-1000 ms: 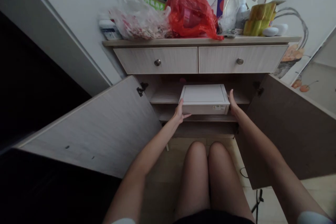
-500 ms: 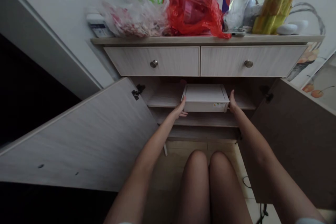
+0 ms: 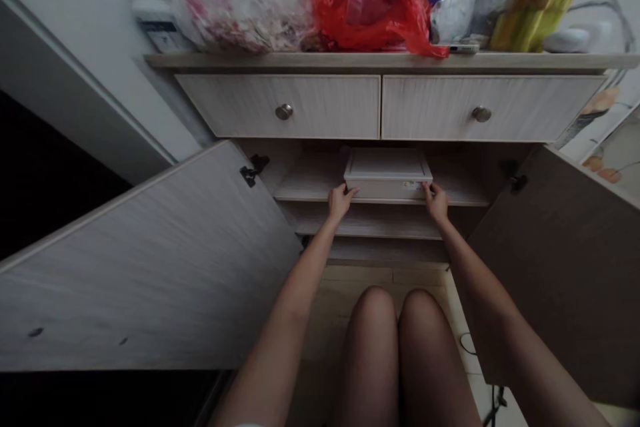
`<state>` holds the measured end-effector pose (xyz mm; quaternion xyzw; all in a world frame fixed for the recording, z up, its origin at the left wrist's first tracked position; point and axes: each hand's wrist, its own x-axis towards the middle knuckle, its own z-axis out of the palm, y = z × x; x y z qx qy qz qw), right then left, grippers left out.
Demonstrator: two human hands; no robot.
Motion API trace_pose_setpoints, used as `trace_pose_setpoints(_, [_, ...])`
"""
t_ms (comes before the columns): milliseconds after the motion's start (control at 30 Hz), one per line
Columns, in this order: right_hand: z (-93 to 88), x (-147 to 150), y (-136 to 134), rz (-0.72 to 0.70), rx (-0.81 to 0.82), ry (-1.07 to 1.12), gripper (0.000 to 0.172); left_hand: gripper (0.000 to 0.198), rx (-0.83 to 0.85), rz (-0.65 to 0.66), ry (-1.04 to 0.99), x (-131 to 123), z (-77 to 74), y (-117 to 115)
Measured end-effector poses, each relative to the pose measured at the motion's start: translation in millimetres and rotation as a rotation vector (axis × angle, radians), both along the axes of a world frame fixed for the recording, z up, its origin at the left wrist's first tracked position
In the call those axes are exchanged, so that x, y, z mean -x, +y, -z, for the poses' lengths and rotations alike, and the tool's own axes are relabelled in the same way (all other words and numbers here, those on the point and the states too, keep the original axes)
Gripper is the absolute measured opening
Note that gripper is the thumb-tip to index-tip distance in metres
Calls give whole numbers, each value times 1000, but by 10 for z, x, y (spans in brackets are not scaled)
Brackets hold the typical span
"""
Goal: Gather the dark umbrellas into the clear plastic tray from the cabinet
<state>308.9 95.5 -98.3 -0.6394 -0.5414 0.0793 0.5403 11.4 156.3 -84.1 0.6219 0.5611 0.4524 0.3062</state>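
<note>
Directly below me, my bare knees (image 3: 376, 310) pointed forward, between two open cabinet doors (image 3: 165, 260). Beyond them, my left hand (image 3: 340, 202) and right hand (image 3: 437, 203) touched the front corners of a white box (image 3: 387, 163), one at each, with fingers bent; I could not tell whether they pinched it or merely pressed. The box lay flat on the upper shelf (image 3: 313, 177), its long axis running left to right, parallel to the shelf's front edge. Its long side with a small sticker (image 3: 413, 185) faced me. Above were two drawers (image 3: 330, 103).
</note>
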Motion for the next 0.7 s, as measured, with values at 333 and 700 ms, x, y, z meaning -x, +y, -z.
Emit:
trace_pose_setpoints(333, [-28,-116,697,51,47,-49,55,24,-66,4,8,-96,7,783])
trace_pose_setpoints(700, [-86,-188,1044,71,100,-49,46,22,-57,1,70,-140,66,1157])
